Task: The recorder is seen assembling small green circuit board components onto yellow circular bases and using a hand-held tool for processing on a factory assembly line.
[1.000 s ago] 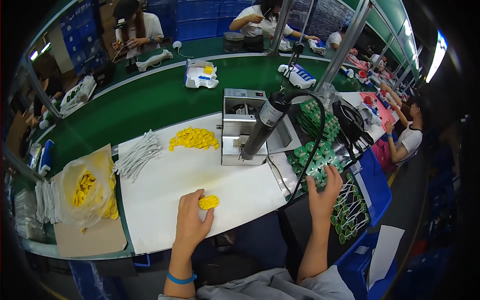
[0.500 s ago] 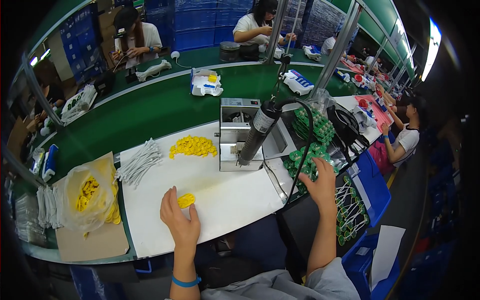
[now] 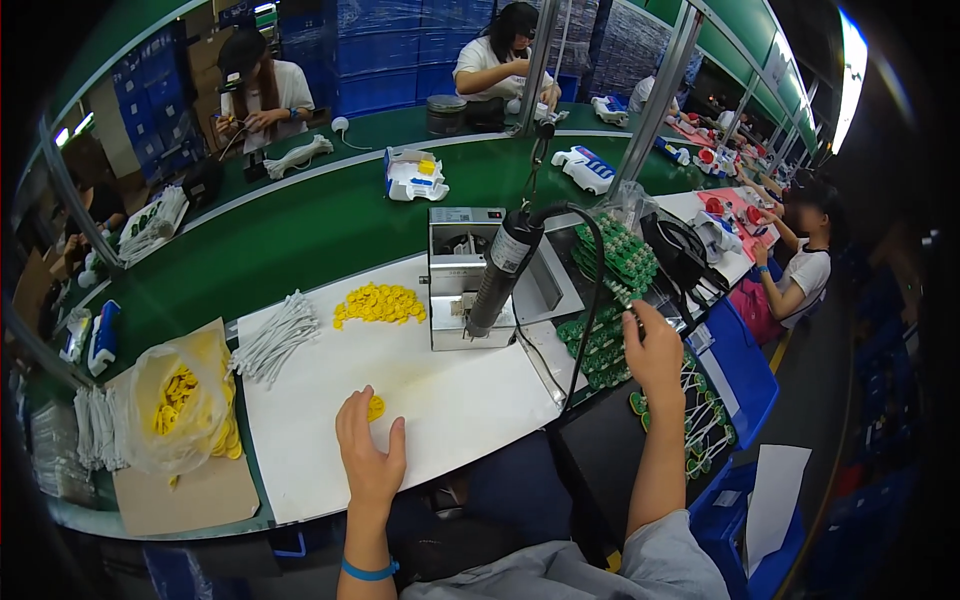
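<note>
My left hand (image 3: 370, 450) is over the white work surface (image 3: 470, 400), fingers and thumb apart, holding nothing. Just past its fingers lies a small yellow plastic disc (image 3: 376, 408), partly hidden by them. To the right, my right hand (image 3: 655, 352) reaches to the stacked green circuit boards (image 3: 618, 250), with thumb and forefinger pinched at the edge of one board. Its fingertips are partly hidden. Beyond my left hand are a heap of yellow discs (image 3: 380, 304) and a bundle of white cables (image 3: 275, 340).
A metal machine (image 3: 465, 310) stands mid-bench, with a black cylindrical tool (image 3: 495, 285) hanging before it on a cable. At left sits a plastic bag of yellow parts (image 3: 175, 410). Wired boards (image 3: 700, 420) lie at right, beside a blue bin (image 3: 745, 370). Several co-workers (image 3: 265, 95) sit around the green conveyor (image 3: 330, 230).
My right hand has moved up and right onto the circuit boards, and its fingers have closed. My left hand stays beside the yellow disc, now covering more of it. The view has shifted slightly.
</note>
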The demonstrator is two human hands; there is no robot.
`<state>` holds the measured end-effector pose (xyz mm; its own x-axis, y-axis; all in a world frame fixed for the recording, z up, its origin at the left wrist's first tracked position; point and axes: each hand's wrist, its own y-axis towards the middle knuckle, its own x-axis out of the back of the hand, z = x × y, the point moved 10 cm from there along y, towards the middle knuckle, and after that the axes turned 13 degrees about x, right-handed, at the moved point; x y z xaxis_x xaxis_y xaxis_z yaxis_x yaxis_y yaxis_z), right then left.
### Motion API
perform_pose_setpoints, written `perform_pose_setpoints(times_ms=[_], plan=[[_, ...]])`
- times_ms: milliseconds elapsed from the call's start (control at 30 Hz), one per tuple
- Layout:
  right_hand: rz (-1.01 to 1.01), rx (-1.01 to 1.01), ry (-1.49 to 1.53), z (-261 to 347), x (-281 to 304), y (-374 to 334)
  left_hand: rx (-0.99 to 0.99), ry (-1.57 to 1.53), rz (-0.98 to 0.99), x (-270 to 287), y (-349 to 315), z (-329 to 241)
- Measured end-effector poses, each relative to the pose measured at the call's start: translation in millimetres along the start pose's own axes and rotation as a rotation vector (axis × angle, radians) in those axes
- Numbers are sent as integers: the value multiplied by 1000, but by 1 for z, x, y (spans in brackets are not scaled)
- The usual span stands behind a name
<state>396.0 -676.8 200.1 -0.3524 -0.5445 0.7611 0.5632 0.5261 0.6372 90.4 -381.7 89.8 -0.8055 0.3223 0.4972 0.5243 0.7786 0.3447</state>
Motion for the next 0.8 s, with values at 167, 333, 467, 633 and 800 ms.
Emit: perform_pose_setpoints(times_ms=[167,333,467,633,800], plan=[[-199,16,-85,-12,41,7,-87,-1,-15,11,-2,-13],[-568,-134,73,13,102,-26,-193,-55,-29,30,-1,-22],[-988,-113,345,37,164,-92,-275,-113,63,35,-4,-24],[-1008,-139,1279,59,125,-103,-348,-232,324,27,-20,-14],[-461,-319,1459,157,32,-86,277,-1217,954,-2,-48,-26]])
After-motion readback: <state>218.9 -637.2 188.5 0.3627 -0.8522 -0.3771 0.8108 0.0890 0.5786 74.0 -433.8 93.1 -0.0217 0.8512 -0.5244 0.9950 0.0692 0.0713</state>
